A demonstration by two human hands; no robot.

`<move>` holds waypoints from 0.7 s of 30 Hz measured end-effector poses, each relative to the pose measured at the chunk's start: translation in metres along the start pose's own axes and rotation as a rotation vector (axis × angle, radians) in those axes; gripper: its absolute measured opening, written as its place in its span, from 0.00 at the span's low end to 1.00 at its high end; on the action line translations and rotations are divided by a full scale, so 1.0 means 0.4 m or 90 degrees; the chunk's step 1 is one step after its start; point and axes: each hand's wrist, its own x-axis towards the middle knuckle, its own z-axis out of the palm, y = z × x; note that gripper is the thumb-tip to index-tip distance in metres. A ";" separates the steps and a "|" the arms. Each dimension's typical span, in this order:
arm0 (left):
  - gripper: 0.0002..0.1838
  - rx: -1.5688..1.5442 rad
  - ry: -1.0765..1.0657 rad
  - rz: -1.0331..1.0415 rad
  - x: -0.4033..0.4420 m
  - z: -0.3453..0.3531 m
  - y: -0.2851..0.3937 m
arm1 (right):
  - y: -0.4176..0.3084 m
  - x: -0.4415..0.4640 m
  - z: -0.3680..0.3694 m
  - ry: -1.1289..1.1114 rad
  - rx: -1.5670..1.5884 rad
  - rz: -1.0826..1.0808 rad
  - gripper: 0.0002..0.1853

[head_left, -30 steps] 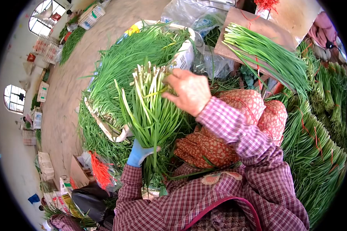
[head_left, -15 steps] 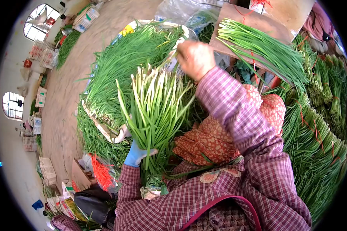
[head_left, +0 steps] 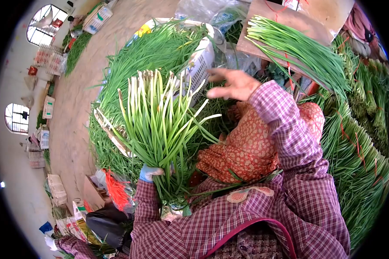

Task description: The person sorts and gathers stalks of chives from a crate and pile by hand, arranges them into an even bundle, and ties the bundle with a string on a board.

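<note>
My left hand (head_left: 152,172), in a blue glove, is wrapped round the leafy lower end of a bunch of garlic chives (head_left: 157,116). The pale stem ends of the bunch fan out upward, and some stalks lean off to the right. My bare right hand (head_left: 235,84) is to the right of the bunch, apart from it, with its fingers spread and nothing in them. Behind the bunch stands a white plastic crate (head_left: 202,60) heaped with loose green chives (head_left: 149,52).
At the upper right, a chive bundle (head_left: 294,49) lies on a brown board (head_left: 247,48). Tied bundles (head_left: 354,168) with red ties are stacked along the right. Red ties (head_left: 116,190) lie at the lower left. Part of another person's sleeve (head_left: 75,246) shows at the bottom left.
My right hand has moved right and down, away from the stem ends, and its fingers have spread. The bunch in my left hand has shifted slightly left, its stems fanning wider.
</note>
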 end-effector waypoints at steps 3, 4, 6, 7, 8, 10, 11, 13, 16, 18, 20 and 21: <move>0.26 -0.046 -0.048 -0.006 0.001 -0.030 -0.013 | -0.031 -0.015 0.045 -0.192 0.240 -0.020 0.58; 0.26 -0.033 -0.042 0.000 0.000 -0.032 -0.010 | -0.035 -0.014 0.052 -0.231 0.249 -0.028 0.57; 0.26 -0.021 -0.037 0.005 -0.003 -0.051 -0.015 | -0.034 -0.010 0.051 -0.266 0.266 -0.039 0.56; 0.26 -0.020 -0.066 -0.003 -0.002 -0.070 -0.023 | -0.018 0.002 0.063 -0.265 0.268 -0.038 0.56; 0.27 -0.019 -0.097 -0.011 -0.002 -0.087 -0.031 | 0.010 0.021 0.086 -0.257 0.250 -0.079 0.54; 0.26 -0.030 -0.098 -0.003 0.008 -0.055 -0.021 | -0.016 0.024 0.098 -0.270 0.181 -0.098 0.47; 0.26 -0.043 -0.093 0.008 0.011 -0.041 -0.019 | -0.029 0.027 0.105 -0.303 0.191 -0.122 0.43; 0.29 -0.046 -0.104 -0.005 0.012 -0.041 -0.021 | -0.052 0.025 0.132 -0.283 0.259 -0.220 0.27; 0.34 -0.035 -0.125 0.001 0.011 -0.061 -0.045 | -0.051 0.027 0.087 -0.327 0.152 -0.108 0.12; 0.35 -0.047 -0.114 0.004 -0.005 -0.071 -0.052 | -0.032 0.012 0.028 -0.207 0.163 -0.057 0.12; 0.34 -0.001 -0.096 -0.014 -0.046 -0.169 -0.104 | -0.016 0.003 -0.053 -0.089 0.193 -0.016 0.11; 0.34 0.055 -0.110 0.025 -0.068 -0.237 -0.150 | -0.002 -0.003 -0.094 -0.019 0.194 0.001 0.11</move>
